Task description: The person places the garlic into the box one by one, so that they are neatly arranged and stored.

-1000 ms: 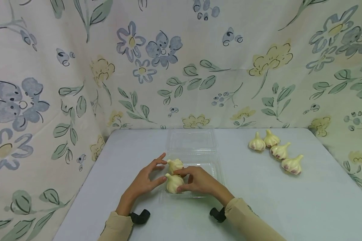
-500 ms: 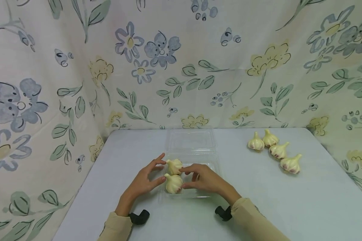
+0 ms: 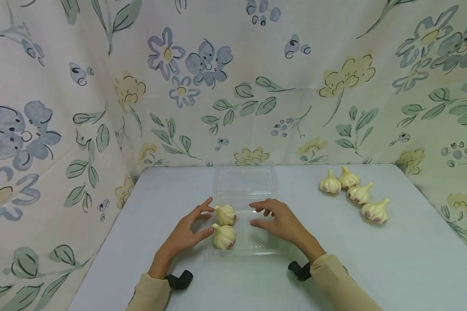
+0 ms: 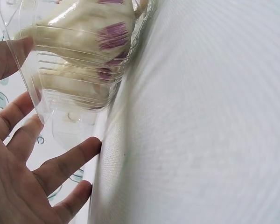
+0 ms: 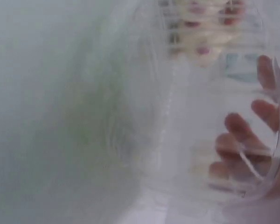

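Note:
Two white garlic bulbs with purple streaks sit in the left half of a clear plastic clamshell box (image 3: 253,250): a rear bulb (image 3: 226,215) and a front bulb (image 3: 224,237), their stems pointing left. At the box's left side is my left hand (image 3: 187,231), fingers spread and thumb by the front bulb's stem. In the left wrist view, fingertips of the left hand (image 4: 23,163) touch the clear rim. Over the right half of the box hovers my right hand (image 3: 278,220), loosely bent and holding nothing. Through the plastic, the right wrist view shows the right hand's fingers (image 5: 242,135), blurred.
The box's hinged lid (image 3: 245,181) lies folded back behind it. Several more garlic bulbs (image 3: 359,195) lie grouped at the far right of the white table (image 3: 373,268). Floral cloth (image 3: 233,86) hangs behind and at the sides.
My right hand has let go of the front garlic bulb and drawn away to the right, over the box's other half. The left hand and both bulbs have stayed put.

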{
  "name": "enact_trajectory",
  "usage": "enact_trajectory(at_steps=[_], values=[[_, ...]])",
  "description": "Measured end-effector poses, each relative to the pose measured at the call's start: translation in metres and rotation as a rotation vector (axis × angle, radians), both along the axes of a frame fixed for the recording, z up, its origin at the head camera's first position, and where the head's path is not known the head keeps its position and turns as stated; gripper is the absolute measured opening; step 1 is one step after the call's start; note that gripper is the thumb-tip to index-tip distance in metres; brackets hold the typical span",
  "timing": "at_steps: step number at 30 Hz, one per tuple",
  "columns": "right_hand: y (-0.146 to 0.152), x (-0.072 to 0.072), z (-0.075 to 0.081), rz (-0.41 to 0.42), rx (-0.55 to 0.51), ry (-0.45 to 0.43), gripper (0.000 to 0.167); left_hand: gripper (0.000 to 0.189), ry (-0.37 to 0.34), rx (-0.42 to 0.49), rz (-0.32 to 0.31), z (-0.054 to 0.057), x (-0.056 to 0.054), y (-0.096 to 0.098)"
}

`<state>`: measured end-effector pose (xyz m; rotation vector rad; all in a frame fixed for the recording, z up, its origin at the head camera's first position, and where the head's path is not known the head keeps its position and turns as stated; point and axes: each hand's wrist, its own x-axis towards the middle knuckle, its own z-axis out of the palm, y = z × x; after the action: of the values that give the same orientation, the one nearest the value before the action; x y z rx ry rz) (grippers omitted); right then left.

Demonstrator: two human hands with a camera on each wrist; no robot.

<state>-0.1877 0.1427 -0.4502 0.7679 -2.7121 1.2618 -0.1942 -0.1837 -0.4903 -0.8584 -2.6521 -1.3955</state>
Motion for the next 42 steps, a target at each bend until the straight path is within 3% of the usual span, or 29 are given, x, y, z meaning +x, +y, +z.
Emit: enact_trajectory(at_steps=[12,20,33,42], values=[[0.01,-0.003,-0.005,-0.164,-0.088,0.154,0.035,0.05,0.005,-0.004,-0.008,0.0,0.002,-0.001],[0.02,-0.004,-0.007,-0.249,-0.122,0.239,0.037,0.05,-0.007,-0.004,-0.005,0.0,0.002,-0.001],[0.062,-0.005,-0.018,-0.418,-0.159,0.226,0.036,0.053,-0.003,0.003,-0.004,-0.002,0.0,-0.001],[0.097,0.0,-0.025,-0.575,-0.185,0.149,0.037,0.051,-0.006,0.001,-0.004,-0.001,0.002,-0.001]])
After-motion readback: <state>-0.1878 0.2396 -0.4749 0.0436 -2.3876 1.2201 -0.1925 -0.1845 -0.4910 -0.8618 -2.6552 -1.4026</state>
